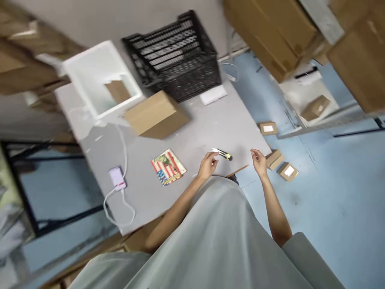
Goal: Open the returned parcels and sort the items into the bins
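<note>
My left hand (207, 165) is over the front edge of the grey table, its fingers loosely bent with a gap between thumb and forefinger. Just beyond its fingertips lies a black and yellow utility knife (225, 155); whether they touch is unclear. My right hand (259, 162) hovers by the table's right corner, fingers half curled and nothing visible in them. Between the hands, a thin brown strip (237, 171) lies at the table edge. Left of my left hand rest flat cards or booklets (169, 167) with a stars-and-stripes print.
A closed cardboard box (158, 114) stands mid-table, with a white bin (104, 80) and a black crate (192, 72) behind. A phone (117, 178) with white cables lies left. Small boxes (288, 171) sit on the blue floor at right; large cartons (270, 32) stand beyond.
</note>
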Demonstrator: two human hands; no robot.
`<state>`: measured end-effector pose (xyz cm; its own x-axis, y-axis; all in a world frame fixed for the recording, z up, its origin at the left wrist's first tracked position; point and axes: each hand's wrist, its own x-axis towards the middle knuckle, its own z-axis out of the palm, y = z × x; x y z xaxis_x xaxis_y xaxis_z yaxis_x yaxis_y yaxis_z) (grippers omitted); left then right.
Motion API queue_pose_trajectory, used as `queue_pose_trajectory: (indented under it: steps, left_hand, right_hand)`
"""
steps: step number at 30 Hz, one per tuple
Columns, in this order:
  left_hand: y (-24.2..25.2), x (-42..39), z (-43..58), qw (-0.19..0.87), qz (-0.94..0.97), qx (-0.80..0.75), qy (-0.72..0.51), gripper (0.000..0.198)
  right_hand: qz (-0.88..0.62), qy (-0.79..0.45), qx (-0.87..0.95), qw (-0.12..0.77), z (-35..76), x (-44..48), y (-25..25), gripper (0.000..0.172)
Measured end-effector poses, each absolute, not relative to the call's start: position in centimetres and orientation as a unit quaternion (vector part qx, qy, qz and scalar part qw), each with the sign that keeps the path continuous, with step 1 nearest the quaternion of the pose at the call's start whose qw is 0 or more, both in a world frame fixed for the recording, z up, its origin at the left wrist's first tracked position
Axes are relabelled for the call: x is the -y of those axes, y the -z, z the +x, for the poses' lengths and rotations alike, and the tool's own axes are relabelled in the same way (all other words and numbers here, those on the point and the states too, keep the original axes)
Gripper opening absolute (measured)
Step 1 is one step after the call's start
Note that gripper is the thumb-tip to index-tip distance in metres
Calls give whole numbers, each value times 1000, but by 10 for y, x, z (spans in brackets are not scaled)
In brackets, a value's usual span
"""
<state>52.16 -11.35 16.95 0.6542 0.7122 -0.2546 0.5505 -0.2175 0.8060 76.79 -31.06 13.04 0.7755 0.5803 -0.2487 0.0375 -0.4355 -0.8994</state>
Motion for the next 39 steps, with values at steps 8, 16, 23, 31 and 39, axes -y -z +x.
queue_pose_trajectory:
  steps: [8,16,23,31,39]
  left_hand:
    - [-157,101,299,400,553,-706,-191,37]
    - [-99,78,192,493,370,-764,-190,49]
    - [-54,53,179,587,318,-723,-181,63]
    - [-49,54,193,642,289,-685,-185,44]
    - [-79,45,214,636,313,-660,-250,28]
  right_hand:
    - [-699,-456,375,403,645,168,-115,43]
    - [-733,-523,390,193,484,90,-95,26]
    - [-794,-483,339,149,416,80,-68,52]
    - [-798,-455,369,140,387,94,-75,44]
    - [-740,-524,391,160,412,88,-92,24]
